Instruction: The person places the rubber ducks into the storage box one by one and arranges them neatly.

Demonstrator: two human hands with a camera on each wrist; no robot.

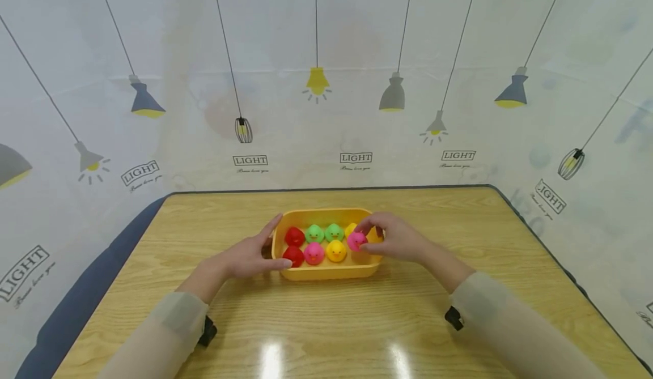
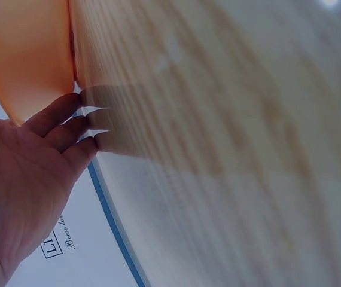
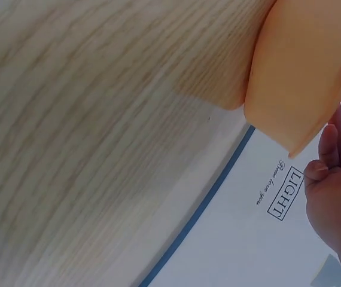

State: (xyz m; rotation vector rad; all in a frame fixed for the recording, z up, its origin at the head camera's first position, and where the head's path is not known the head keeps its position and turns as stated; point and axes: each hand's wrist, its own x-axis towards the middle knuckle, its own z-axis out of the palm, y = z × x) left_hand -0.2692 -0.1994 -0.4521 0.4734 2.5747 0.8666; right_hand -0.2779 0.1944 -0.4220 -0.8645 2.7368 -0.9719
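My right hand (image 1: 395, 237) pinches a pink toy duck (image 1: 357, 241) between thumb and fingers over the right end of a yellow plastic basket (image 1: 326, 274). Only a sliver of pink shows beside the right hand (image 3: 338, 197) in the right wrist view. At the basket's left end, my left hand (image 1: 245, 257) spreads around the side, thumb over the near left corner and index finger at the far left rim. Its other fingers (image 2: 69, 122) reach along the outer wall, loosely straight. Inside sit red ducks (image 1: 294, 236), green ducks (image 1: 314, 234), another pink duck (image 1: 313, 253) and yellow ducks (image 1: 336, 251).
The basket stands on a wood-grain table (image 1: 326, 316) with a dark edge along the back and sides. Behind rises a pale cloth backdrop (image 1: 285, 90) printed with hanging lamps. Each sleeve is light, with a small black device (image 1: 207, 331) below the left wrist.
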